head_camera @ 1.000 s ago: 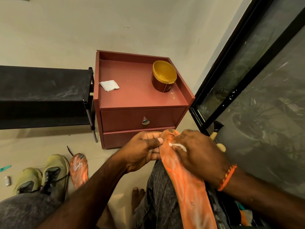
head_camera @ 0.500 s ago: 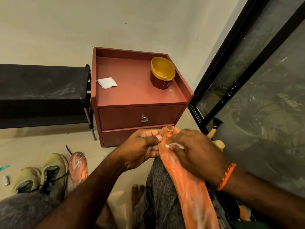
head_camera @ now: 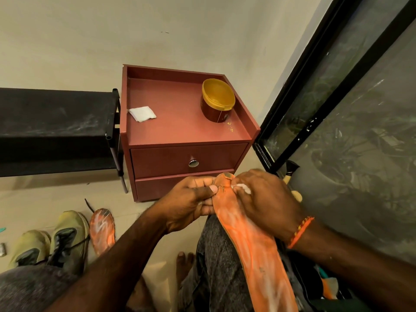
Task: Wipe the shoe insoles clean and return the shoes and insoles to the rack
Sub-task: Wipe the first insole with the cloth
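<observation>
An orange insole (head_camera: 252,244) with white smears lies along my right thigh, its far end raised. My left hand (head_camera: 191,203) pinches that far end from the left. My right hand (head_camera: 265,199) holds a small white wipe (head_camera: 244,188) against the insole's tip from the right. A second orange insole (head_camera: 102,230) lies on the floor at lower left, beside a pair of olive-green shoes (head_camera: 51,242). The black shoe rack (head_camera: 56,129) stands at the left against the wall.
A red-brown bedside cabinet (head_camera: 189,158) stands ahead, carrying a folded white wipe (head_camera: 142,113) and a gold-lidded jar (head_camera: 217,102). A black-framed glass door (head_camera: 337,109) fills the right side. A brush handle (head_camera: 290,176) pokes out behind my right hand.
Both hands keep their hold on the insole's tip. The view has shifted slightly; the wipe stays pressed at the same end.
</observation>
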